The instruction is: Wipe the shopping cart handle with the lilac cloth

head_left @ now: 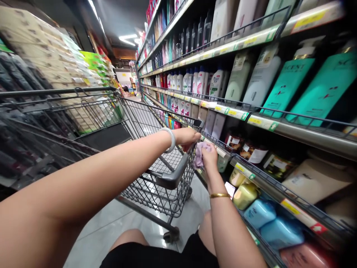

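Nearest are black shorts [158, 257] and bare knees, the person low beside the shelves. The right forearm, wearing a gold bangle [220, 195], runs up to a right hand [210, 154] whose grip is clenched around a crumpled lilac cloth [198, 155]. The cloth is at the side rim of a grey wire shopping cart [173, 175], between it and the shelf edge. The left hand [189, 137], with a white bangle [173, 140] at its wrist, is curled at that same rim; its fingers are partly hidden, so I cannot tell whether its grip is clasping the rim.

The cloth is already in hand and up against the cart's side, so I judge the handwork to be under way; how much is done or left does not show.

The cart nearly fills the aisle, leaving little room between it and the shelves. Low on the right lie a yellow bottle [245, 195] and blue bottles [259, 213]; above them are lidded jars [253, 150], then turquoise "SCENT" pump bottles [291, 83]. Farther along stand Head & Shoulders bottles [216, 83]. Across the cart, stacked beige packs [41, 41] line the left side, with ceiling lights [128, 37] in the distance.
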`<state>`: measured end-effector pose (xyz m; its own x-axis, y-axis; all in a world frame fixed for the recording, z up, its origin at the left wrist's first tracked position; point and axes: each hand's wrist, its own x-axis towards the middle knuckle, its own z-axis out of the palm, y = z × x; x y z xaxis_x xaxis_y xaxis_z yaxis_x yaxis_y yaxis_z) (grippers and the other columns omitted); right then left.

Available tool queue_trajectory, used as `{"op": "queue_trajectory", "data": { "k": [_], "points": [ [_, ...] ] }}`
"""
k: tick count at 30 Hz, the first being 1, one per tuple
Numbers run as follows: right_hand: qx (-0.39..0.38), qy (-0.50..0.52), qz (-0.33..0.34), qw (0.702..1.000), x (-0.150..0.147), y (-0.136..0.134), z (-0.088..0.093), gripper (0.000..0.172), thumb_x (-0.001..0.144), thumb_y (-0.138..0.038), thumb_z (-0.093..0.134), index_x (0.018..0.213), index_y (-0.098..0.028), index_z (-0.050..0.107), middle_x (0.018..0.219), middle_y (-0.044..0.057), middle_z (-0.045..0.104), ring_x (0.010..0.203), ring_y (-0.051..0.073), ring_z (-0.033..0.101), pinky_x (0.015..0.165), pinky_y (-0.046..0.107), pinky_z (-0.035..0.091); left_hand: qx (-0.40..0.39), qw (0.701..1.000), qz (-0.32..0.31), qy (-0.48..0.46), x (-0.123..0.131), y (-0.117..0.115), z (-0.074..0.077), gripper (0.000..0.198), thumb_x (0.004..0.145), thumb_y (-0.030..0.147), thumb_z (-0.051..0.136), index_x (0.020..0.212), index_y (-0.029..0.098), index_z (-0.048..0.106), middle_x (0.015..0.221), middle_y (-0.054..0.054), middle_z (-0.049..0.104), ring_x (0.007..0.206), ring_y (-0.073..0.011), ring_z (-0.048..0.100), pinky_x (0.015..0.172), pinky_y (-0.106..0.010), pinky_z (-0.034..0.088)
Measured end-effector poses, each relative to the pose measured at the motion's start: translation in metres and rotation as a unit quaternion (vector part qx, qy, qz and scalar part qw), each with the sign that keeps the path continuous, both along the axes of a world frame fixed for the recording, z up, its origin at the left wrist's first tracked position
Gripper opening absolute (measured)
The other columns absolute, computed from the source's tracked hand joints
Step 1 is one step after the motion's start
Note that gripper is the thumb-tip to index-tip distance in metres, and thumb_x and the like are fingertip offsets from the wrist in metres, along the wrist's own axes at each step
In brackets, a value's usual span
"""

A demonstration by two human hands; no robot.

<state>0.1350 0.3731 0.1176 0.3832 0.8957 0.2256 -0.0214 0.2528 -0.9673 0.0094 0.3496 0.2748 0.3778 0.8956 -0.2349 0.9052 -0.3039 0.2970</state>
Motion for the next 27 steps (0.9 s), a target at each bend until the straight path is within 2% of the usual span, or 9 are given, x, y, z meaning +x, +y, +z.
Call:
{"op": "queue_trajectory", "data": {
  "k": [2, 6, 12, 17, 21, 23, 27],
  "points": [
    [0.017, 0.025, 0.013, 0.999, -0.002, -0.005, 0.003, 0.036, 0.062, -0.043, 0.062, 0.090, -0.021, 0.061, 0.079, -0.001, 0.063, 0.069, 0.015, 0.055, 0.066, 0.027, 0.045, 0.005, 1.000, -0.001, 0.000, -0.002, -0.001, 0.000, 0.054, 0.096, 0.036, 0.029, 0.077, 0.009, 0.071, 0.070, -0.014, 0.072, 0.064, -0.0198, 0.065, 0.074, -0.029, 0.052],
    [0.119, 0.035, 0.029, 0.992, -0.009, -0.016, 0.015, 0.038, 0.069, -0.045, 0.064, 0.099, -0.023, 0.061, 0.088, -0.002, 0.064, 0.073, 0.013, 0.055, 0.069, 0.024, 0.046, 0.004, 1.000, -0.010, -0.002, -0.005, -0.002, -0.001, 0.058, 0.097, 0.040, 0.027, 0.076, 0.009, 0.071, 0.072, -0.014, 0.073, 0.064, -0.0197, 0.065, 0.071, -0.028, 0.052],
    [0.007, -0.001, 0.002, 1.000, -0.009, -0.009, 0.004, 0.036, 0.060, -0.043, 0.065, 0.088, -0.020, 0.063, 0.078, 0.000, 0.063, 0.072, 0.017, 0.055, 0.070, 0.028, 0.044, -0.004, 1.000, -0.021, 0.006, -0.008, 0.001, -0.002, 0.057, 0.096, 0.038, 0.026, 0.076, 0.009, 0.072, 0.071, -0.014, 0.073, 0.063, -0.0198, 0.065, 0.071, -0.029, 0.052],
    [0.110, 0.015, 0.011, 0.994, -0.009, -0.013, 0.007, 0.036, 0.069, -0.044, 0.066, 0.097, -0.023, 0.063, 0.085, -0.001, 0.064, 0.073, 0.016, 0.056, 0.069, 0.027, 0.045, -0.001, 0.999, -0.040, 0.025, -0.009, 0.001, 0.001, 0.062, 0.096, 0.041, 0.026, 0.058, 0.014, 0.066, 0.068, -0.015, 0.072, 0.066, -0.0191, 0.066, 0.078, -0.028, 0.052],
    [0.048, -0.060, -0.015, 0.997, -0.007, -0.004, -0.007, 0.034, 0.063, -0.045, 0.065, 0.089, -0.022, 0.066, 0.084, 0.003, 0.068, 0.075, 0.021, 0.058, 0.070, 0.031, 0.046, 0.008, 0.998, -0.048, 0.038, -0.009, -0.001, 0.004, 0.063, 0.096, 0.038, 0.026, 0.048, 0.017, 0.060, 0.069, -0.015, 0.072, 0.069, -0.0188, 0.066, 0.084, -0.028, 0.052],
    [0.025, -0.041, -0.021, 0.999, -0.006, -0.002, -0.009, 0.037, 0.062, -0.045, 0.066, 0.091, -0.022, 0.066, 0.083, 0.003, 0.068, 0.073, 0.020, 0.058, 0.069, 0.031, 0.046, 0.008, 0.998, -0.048, 0.040, -0.009, -0.002, 0.005, 0.063, 0.096, 0.038, 0.026, 0.047, 0.018, 0.060, 0.069, -0.014, 0.073, 0.069, -0.0190, 0.066, 0.084, -0.029, 0.051],
    [0.092, 0.022, 0.015, 0.995, -0.007, -0.007, -0.002, 0.039, 0.069, -0.045, 0.068, 0.102, -0.023, 0.065, 0.089, 0.001, 0.068, 0.073, 0.017, 0.059, 0.069, 0.028, 0.046, 0.002, 0.998, -0.048, 0.031, -0.010, 0.000, 0.003, 0.062, 0.096, 0.040, 0.027, 0.047, 0.018, 0.058, 0.067, -0.013, 0.072, 0.067, -0.0195, 0.065, 0.081, -0.031, 0.052]
  ]
}}
